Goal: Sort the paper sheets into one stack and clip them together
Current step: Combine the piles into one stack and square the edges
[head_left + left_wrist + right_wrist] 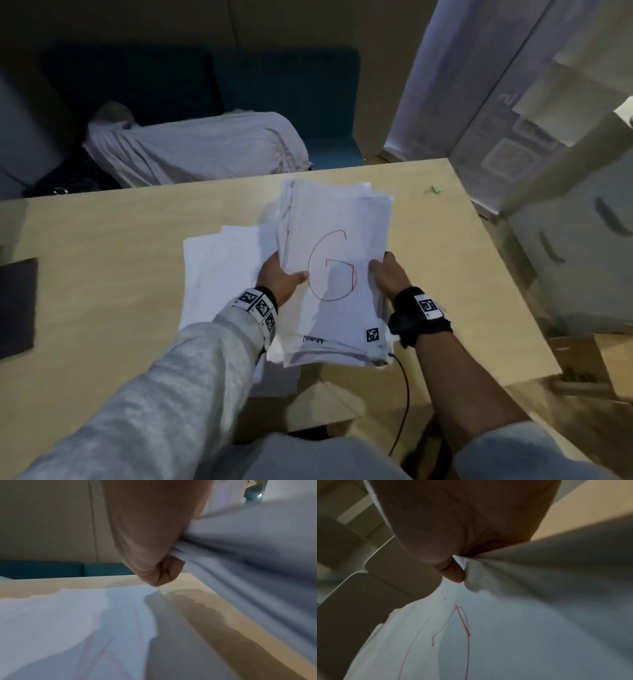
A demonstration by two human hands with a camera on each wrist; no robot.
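Note:
A thick stack of white paper sheets (pixel 337 246), its top sheet marked with a red letter G, is lifted above the table between both hands. My left hand (pixel 282 277) grips its left edge with the thumb on top. My right hand (pixel 388 274) grips the right edge the same way. The left wrist view shows the left hand (pixel 154 555) at the stack's edge (pixel 248 555). In the right wrist view my right hand (pixel 453 573) pinches the sheets (pixel 505 628). More white sheets (pixel 219 274) lie flat on the table under my left forearm. A small green binder clip (pixel 434 189) lies near the table's far right corner.
The light wooden table (pixel 102 274) carries a dark flat object (pixel 17 308) at its left edge. Behind it stands a teal sofa (pixel 274 85) with a pale cloth (pixel 198 150) on it. White cabinets (pixel 565 222) stand to the right. A black cable (pixel 404 394) hangs from my right wrist.

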